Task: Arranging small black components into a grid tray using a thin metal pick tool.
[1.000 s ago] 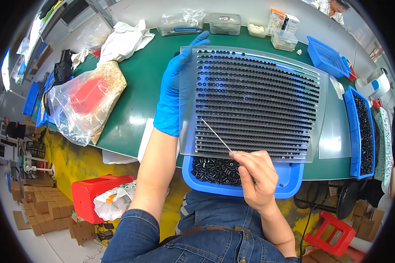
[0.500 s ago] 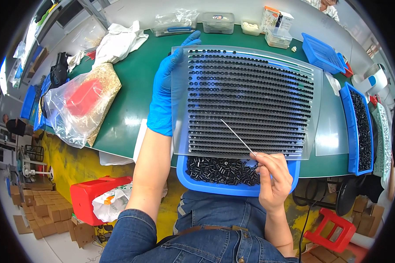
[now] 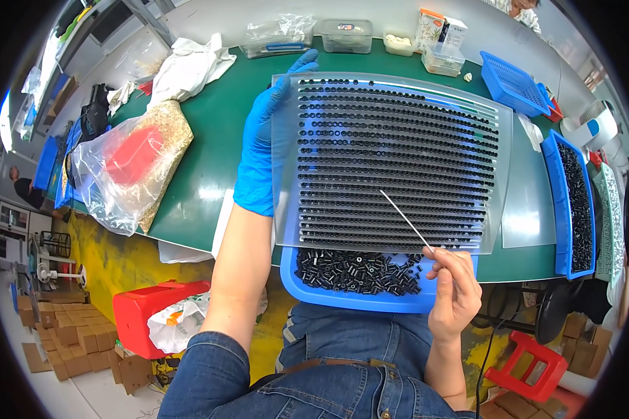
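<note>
My left hand (image 3: 262, 115), in a blue glove, grips the upper left edge of a clear slotted plate (image 3: 502, 174). Long rows of small black cylindrical parts (image 3: 398, 146) fill most of its slots; the top rows are bare toward the right. Bare and pinched shut, my right hand (image 3: 456, 286) holds a thin pale metal rod (image 3: 407, 222), whose tip lies over the rows near the plate's middle. Beneath the plate's near edge sits a blue tray (image 3: 398, 304) with a heap of loose black parts (image 3: 356, 271). My left fingers are partly hidden behind the plate.
On the green table (image 3: 189, 167), a clear bag (image 3: 112, 167) with a red scoop-like thing lies left. A blue bin of black parts (image 3: 573, 202) stands right, an empty blue basket (image 3: 514, 84) farther back. Lidded plastic boxes (image 3: 347, 36) line the back. A red stool (image 3: 528, 366) is below right.
My right hand and the rod have moved to the right along the rows. My left hand and the plate have hardly shifted.
</note>
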`<move>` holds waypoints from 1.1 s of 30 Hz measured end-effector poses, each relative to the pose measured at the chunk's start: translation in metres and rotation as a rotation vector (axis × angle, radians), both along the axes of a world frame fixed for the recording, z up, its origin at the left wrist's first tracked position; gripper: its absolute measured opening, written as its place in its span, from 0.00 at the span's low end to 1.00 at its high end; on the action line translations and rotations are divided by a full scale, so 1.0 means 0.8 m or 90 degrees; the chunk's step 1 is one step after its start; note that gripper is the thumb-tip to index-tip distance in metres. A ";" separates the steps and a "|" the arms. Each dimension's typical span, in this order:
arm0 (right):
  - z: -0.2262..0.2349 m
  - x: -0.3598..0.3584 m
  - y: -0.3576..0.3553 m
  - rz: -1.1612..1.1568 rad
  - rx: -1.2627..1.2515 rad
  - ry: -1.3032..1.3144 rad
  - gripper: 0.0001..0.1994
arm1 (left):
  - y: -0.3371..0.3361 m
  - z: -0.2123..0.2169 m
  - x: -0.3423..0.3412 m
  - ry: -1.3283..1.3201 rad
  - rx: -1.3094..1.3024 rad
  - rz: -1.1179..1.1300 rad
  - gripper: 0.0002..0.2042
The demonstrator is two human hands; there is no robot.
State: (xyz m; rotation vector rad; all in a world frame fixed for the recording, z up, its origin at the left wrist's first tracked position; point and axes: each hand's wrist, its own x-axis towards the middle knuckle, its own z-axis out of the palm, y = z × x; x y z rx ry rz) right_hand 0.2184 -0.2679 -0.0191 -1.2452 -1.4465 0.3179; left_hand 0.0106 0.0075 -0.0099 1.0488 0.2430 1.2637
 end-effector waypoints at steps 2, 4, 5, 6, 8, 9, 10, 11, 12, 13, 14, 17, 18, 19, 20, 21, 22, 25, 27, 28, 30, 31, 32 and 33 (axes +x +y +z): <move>-0.001 -0.009 0.001 0.028 -0.022 -0.033 0.10 | 0.002 -0.003 0.000 0.000 0.005 0.004 0.28; -0.001 -0.018 0.004 0.042 -0.034 -0.051 0.10 | 0.002 -0.004 0.004 -0.005 0.015 0.002 0.28; -0.003 -0.025 0.010 0.066 -0.016 -0.066 0.10 | 0.002 -0.004 0.004 -0.005 0.015 0.004 0.28; -0.005 -0.033 0.015 0.090 0.002 -0.082 0.10 | 0.001 -0.004 0.004 -0.006 0.011 0.003 0.28; -0.004 -0.044 0.022 0.116 0.020 -0.097 0.10 | 0.001 -0.004 0.003 -0.009 0.003 0.002 0.27; -0.003 -0.048 0.025 0.124 0.019 -0.095 0.10 | 0.001 -0.004 0.003 -0.009 0.003 0.004 0.27; -0.002 -0.052 0.027 0.131 0.017 -0.093 0.10 | 0.001 -0.004 0.002 0.002 0.018 0.011 0.27; -0.001 -0.055 0.029 0.139 0.015 -0.091 0.10 | 0.001 -0.005 0.002 0.013 0.032 0.018 0.27; -0.001 -0.057 0.031 0.140 0.015 -0.092 0.10 | 0.001 -0.005 0.001 0.024 0.047 0.025 0.26; 0.000 -0.059 0.032 0.139 0.018 -0.093 0.10 | 0.000 -0.004 0.002 0.022 0.045 0.026 0.26; 0.000 -0.061 0.033 0.138 0.021 -0.095 0.10 | -0.001 -0.002 0.003 0.016 0.032 0.021 0.26; 0.003 -0.059 0.033 0.128 0.019 -0.098 0.10 | -0.003 -0.001 0.005 0.003 0.002 0.010 0.25; 0.004 -0.058 0.032 0.123 0.017 -0.097 0.10 | -0.002 -0.002 0.003 0.012 0.023 0.015 0.25; 0.005 -0.057 0.032 0.116 0.014 -0.097 0.10 | -0.001 -0.002 0.002 0.021 0.044 0.019 0.24; 0.005 -0.055 0.031 0.117 0.014 -0.096 0.10 | 0.000 -0.003 0.001 0.030 0.065 0.024 0.24; 0.006 -0.053 0.029 0.109 0.015 -0.098 0.10 | 0.000 -0.003 0.000 0.030 0.064 0.024 0.24; 0.006 -0.050 0.028 0.101 0.017 -0.099 0.10 | 0.001 -0.003 -0.001 0.037 0.069 0.030 0.24; 0.005 -0.041 0.022 0.085 0.014 -0.099 0.10 | 0.002 -0.003 0.002 0.045 0.080 0.036 0.24; 0.003 -0.036 0.018 0.076 0.004 -0.091 0.10 | 0.005 -0.006 0.002 0.041 0.082 0.040 0.24; 0.003 -0.033 0.016 0.074 0.004 -0.090 0.10 | 0.005 -0.006 0.003 0.040 0.083 0.043 0.23; 0.002 -0.029 0.013 0.062 0.001 -0.082 0.10 | 0.003 -0.006 0.005 0.035 0.077 0.041 0.23; 0.002 -0.026 0.012 0.057 -0.001 -0.079 0.10 | 0.002 -0.006 0.006 0.028 0.072 0.041 0.23; 0.001 -0.023 0.010 0.056 -0.002 -0.078 0.10 | 0.002 -0.005 0.007 0.022 0.066 0.041 0.23; 0.000 -0.020 0.008 0.050 -0.004 -0.073 0.10 | 0.002 -0.006 0.006 0.023 0.066 0.042 0.23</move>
